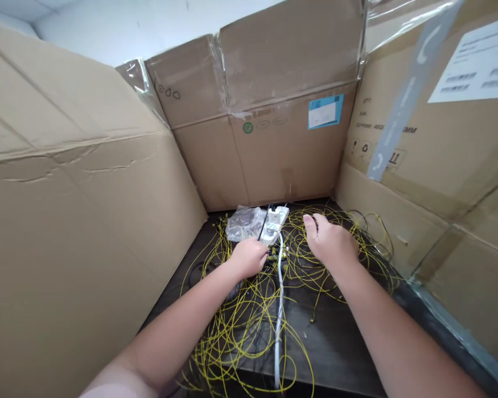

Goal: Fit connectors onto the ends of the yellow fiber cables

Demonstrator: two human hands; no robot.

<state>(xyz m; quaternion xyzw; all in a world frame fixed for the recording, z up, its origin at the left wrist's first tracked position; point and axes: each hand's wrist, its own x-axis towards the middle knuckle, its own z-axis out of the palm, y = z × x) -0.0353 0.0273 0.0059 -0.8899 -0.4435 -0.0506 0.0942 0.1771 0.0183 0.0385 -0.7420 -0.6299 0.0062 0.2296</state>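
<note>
My left hand (249, 258) is closed in a fist over the middle of the dark tabletop. A thin black cord or rod (264, 222) runs up from the top of that fist, and I cannot tell which it is. Near the fist lies a white power strip (279, 216) with a black plug in it. My right hand (332, 240) hovers at or just over a loose coil of thin yellow wires (301, 260). Its fingers are curled and the thumb lies close to them; whatever they pinch is hidden. Below my left hand spreads another tangle of yellow wires (232, 337).
Tall cardboard boxes stand as walls at the left (87, 232), back (274, 160) and right (431, 182) of the dark table (336, 337). A clear plastic bag (240, 224) lies beside the power strip. A thick white cable (279, 320) runs toward the front edge.
</note>
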